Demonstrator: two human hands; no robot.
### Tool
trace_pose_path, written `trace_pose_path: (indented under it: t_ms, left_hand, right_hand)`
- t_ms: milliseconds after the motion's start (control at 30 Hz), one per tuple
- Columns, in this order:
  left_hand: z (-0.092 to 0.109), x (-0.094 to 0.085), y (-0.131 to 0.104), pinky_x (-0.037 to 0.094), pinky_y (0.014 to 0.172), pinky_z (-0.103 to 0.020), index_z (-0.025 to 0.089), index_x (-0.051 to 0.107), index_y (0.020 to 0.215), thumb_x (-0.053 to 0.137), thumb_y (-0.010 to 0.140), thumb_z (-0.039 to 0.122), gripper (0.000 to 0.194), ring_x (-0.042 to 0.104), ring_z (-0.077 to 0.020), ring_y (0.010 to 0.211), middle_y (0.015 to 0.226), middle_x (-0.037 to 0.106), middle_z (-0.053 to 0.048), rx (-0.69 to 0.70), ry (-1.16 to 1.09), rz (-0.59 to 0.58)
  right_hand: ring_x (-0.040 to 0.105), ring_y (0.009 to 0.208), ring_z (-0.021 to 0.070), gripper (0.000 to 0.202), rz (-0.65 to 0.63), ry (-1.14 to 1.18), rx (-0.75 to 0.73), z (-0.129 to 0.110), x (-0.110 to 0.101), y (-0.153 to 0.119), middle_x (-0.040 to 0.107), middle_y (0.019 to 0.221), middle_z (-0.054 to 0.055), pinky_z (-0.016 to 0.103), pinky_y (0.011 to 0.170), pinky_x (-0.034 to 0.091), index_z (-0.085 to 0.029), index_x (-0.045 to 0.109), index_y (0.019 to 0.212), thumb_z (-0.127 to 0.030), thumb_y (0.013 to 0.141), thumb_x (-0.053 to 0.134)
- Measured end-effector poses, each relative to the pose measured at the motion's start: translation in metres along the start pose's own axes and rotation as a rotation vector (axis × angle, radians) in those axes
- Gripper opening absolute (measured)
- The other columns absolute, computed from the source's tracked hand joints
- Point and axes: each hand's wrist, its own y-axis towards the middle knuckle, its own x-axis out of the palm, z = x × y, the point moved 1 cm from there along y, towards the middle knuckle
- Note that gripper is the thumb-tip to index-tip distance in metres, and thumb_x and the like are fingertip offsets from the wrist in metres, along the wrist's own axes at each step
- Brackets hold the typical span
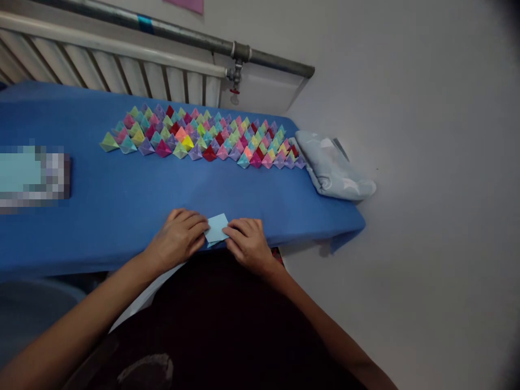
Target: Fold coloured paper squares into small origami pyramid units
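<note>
A small folded piece of light blue paper (216, 228) is between my two hands, at the near edge of the blue-covered table (134, 216). Its layers part slightly along the lower edge. My left hand (179, 235) is closed on the paper's left side, fingertips pressed to it. From the right, my right hand (248, 241) pinches the opposite edge between thumb and fingers. Beyond the hands stand several rows of small folded paper shapes (195, 135) in green, pink, purple, red, yellow and blue.
A folded grey-blue patterned cloth (335, 165) lies at the table's right end, near the wall (426, 162). At the far left is a blurred-out object (34, 179) with a light blue top. Behind the table are a radiator (134, 70) and a metal pipe (182, 35).
</note>
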Motion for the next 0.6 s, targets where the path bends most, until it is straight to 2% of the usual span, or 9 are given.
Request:
trace_pose_path:
  t_ms: [167,367,600]
  left_hand:
    - [-0.009,0.001,-0.001,0.041,0.086,-0.039,0.018,0.069,0.102,0.051,0.095,0.021,0.02,0.065,-0.0231,0.094,0.104,0.075,-0.008,-0.006,-0.06,-0.02]
    - [-0.022,0.002,0.005,0.04,0.084,-0.037,0.021,0.071,0.095,0.048,0.099,0.03,0.025,0.064,-0.0214,0.095,0.1,0.075,-0.005,-0.044,-0.149,-0.07]
    - [-0.037,0.01,0.017,0.038,0.085,-0.039,0.022,0.07,0.089,0.046,0.098,0.046,0.035,0.059,-0.0223,0.094,0.097,0.07,-0.004,-0.203,-0.259,-0.262]
  right_hand:
    - [0.06,0.097,0.0191,0.016,0.043,0.029,0.048,0.0,0.003,-0.006,0.072,0.103,0.005,0.037,0.089,0.036,-0.022,0.071,0.101,-0.025,0.097,0.055]
    - [0.06,0.1,0.0195,0.013,0.089,0.091,0.228,-0.007,0.005,-0.005,0.071,0.104,0.005,0.037,0.09,0.037,-0.022,0.072,0.094,-0.026,0.095,0.06]
    - [0.06,0.102,0.0206,0.014,0.11,0.149,0.375,-0.009,0.004,0.002,0.07,0.105,0.005,0.037,0.091,0.038,-0.021,0.065,0.08,-0.025,0.093,0.061]
